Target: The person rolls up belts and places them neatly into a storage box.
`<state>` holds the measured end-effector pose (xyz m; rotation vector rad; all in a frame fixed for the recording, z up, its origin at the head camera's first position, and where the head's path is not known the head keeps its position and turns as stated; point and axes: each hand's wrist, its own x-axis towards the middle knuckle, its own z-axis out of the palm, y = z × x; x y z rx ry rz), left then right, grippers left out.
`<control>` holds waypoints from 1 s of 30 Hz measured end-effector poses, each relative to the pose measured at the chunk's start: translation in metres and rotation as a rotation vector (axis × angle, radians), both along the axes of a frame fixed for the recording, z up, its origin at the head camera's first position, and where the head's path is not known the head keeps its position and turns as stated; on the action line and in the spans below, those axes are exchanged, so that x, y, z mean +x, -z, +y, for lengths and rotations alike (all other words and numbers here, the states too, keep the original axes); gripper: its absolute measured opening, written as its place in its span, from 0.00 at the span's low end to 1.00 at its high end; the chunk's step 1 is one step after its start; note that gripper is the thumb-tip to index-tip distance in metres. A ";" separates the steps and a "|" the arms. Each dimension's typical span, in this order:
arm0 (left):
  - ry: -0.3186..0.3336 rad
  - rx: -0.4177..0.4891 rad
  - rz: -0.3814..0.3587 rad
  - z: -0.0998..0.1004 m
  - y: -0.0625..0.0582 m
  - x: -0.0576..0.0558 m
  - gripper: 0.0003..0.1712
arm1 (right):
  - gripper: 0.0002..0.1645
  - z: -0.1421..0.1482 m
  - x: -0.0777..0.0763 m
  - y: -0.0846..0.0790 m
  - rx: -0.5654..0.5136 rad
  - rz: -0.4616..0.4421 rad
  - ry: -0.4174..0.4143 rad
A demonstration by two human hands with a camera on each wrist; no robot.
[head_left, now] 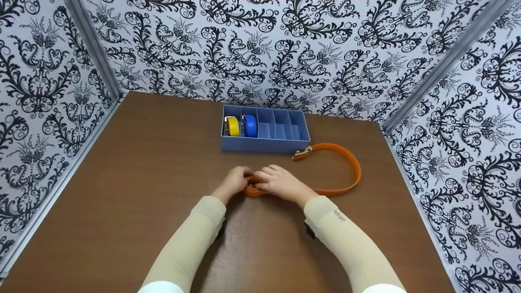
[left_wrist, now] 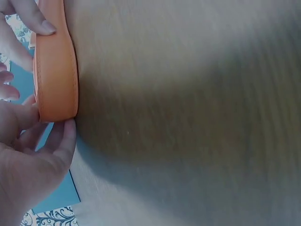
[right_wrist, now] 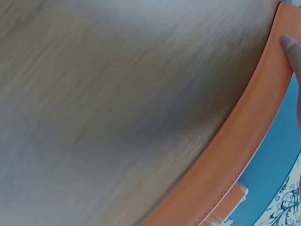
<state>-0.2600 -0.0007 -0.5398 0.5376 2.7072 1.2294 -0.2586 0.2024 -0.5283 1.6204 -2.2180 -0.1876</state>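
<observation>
An orange belt (head_left: 352, 162) lies on edge on the brown table, its left end rolled into a small coil. Fingers of my left hand (head_left: 233, 183) hold the coil's left side. From the right, my right hand (head_left: 281, 184) pinches the coil, and its thumb rests on the outer face of the strap, as the left wrist view shows. The uncoiled strap curves from there round to a metal buckle (head_left: 304, 152). In the right wrist view the stitched belt (right_wrist: 225, 146) runs off from the right thumb (right_wrist: 289, 44). Hands partly hide the coil's inside.
Behind the hands stands a blue-grey divided box (head_left: 264, 145). A rolled yellow belt (head_left: 233, 126) and a rolled blue belt (head_left: 250, 126) fill its two left compartments. The buckle end lies close to the box's front right corner. Patterned walls (head_left: 260, 53) enclose the table.
</observation>
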 end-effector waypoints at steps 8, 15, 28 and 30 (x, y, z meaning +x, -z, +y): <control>0.011 0.067 0.019 -0.002 -0.004 -0.005 0.09 | 0.09 -0.010 0.010 0.010 -0.087 -0.051 0.078; -0.241 0.129 -0.067 0.007 -0.002 0.000 0.10 | 0.05 -0.027 0.016 0.013 -0.151 -0.047 0.229; -0.419 0.203 -0.136 0.012 -0.005 0.012 0.16 | 0.07 -0.050 0.019 0.018 -0.212 -0.094 0.372; -0.389 0.194 -0.140 0.012 -0.004 0.010 0.17 | 0.09 -0.047 0.018 0.017 -0.213 -0.122 0.338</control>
